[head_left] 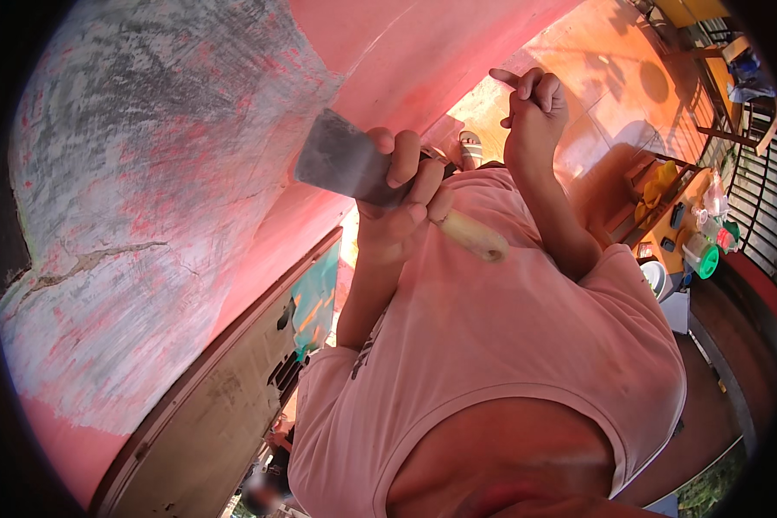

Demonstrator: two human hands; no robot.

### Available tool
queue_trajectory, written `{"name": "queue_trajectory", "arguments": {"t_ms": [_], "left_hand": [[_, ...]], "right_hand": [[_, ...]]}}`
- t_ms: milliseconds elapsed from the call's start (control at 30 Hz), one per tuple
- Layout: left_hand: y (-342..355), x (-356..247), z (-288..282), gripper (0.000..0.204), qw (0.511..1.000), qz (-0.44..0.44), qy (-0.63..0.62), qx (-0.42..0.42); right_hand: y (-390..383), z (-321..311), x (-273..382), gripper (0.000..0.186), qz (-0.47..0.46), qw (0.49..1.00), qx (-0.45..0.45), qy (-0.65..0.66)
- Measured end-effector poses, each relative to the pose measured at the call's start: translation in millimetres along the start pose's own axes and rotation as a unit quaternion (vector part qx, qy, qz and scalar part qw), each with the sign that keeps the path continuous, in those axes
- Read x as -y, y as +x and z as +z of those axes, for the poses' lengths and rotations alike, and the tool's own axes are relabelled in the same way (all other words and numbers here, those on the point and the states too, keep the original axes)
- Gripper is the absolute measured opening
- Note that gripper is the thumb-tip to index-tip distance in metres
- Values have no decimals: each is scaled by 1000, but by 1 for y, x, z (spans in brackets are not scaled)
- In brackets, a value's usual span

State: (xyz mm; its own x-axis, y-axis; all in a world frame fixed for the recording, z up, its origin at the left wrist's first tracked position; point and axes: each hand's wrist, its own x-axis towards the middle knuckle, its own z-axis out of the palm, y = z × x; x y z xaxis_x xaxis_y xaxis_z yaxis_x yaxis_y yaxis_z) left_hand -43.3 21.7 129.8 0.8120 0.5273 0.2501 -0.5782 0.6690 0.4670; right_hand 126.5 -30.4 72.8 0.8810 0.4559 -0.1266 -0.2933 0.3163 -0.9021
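Head view: nearest the lens is the wearer's light pink shirt (509, 345). Beyond it, the left hand (410, 186) is clamped on a broad-bladed putty knife (341, 160), fingers wrapped where blade meets handle; the pale handle (475, 237) angles back toward the torso. The right hand (540, 99) is raised well apart from the tool, fingers loosely curled, one digit extended, gripping nothing visible. The putty knife is positioned in front of the pink wall (155, 198); blade contact cannot be confirmed from this angle. Surface work is judged partial: a broad area is streaked grey-white, while pink flecks within it, solid pink margins and a crack (95, 256) remain. Farther off are a weathered panel (224, 406), a sandal (470, 148) on the floor, a green-lidded container (708, 262) and a barred railing (760, 186). Markings: no brand, label or writing is legible.
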Motion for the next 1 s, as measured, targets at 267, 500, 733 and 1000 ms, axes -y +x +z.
{"name": "queue_trajectory", "arguments": {"t_ms": [267, 500, 733, 1000], "left_hand": [[3, -4, -2, 68, 1000, 1, 20, 15], [4, -10, -2, 63, 999, -3, 47, -11], [10, -24, -11, 59, 995, -19, 87, 32], [25, -35, -21, 58, 990, -54, 97, 84]], "right_hand": [[11, -5, -38, 25, 12, 994, 110, 24], [21, 64, -32, 102, -432, 810, 217, -332], [37, 100, -79, 136, -472, 755, 302, -340], [40, 89, -52, 136, -400, 701, 418, -418]]}}
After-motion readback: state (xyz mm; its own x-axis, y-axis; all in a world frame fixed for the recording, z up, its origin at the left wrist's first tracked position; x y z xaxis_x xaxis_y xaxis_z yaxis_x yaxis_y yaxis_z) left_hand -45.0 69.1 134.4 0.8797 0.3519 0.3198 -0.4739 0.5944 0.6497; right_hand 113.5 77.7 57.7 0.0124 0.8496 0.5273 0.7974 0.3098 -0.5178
